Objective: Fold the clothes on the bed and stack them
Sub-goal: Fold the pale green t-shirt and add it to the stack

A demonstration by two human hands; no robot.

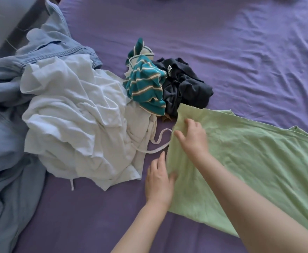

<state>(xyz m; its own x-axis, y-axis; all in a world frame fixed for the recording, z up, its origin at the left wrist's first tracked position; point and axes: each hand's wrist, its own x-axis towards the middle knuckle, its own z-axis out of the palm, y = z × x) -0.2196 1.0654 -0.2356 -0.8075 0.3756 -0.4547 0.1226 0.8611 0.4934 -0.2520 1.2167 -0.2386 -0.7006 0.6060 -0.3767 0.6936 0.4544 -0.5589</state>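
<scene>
Green garment (250, 156) lies flat at the bed's (240, 42) near edge. Left hand (158, 181) and right hand (193, 137) press its left hem, fingers extended, gripping nothing. Smoothing step; folding likely follows.

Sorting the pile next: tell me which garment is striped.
The teal striped top, bunched between the white clothes and the dark garment; the others are plain.

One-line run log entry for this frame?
step: flattening green garment | left hand: at its edge | right hand: pressing it | white pile: unfolded | stack: none
</scene>
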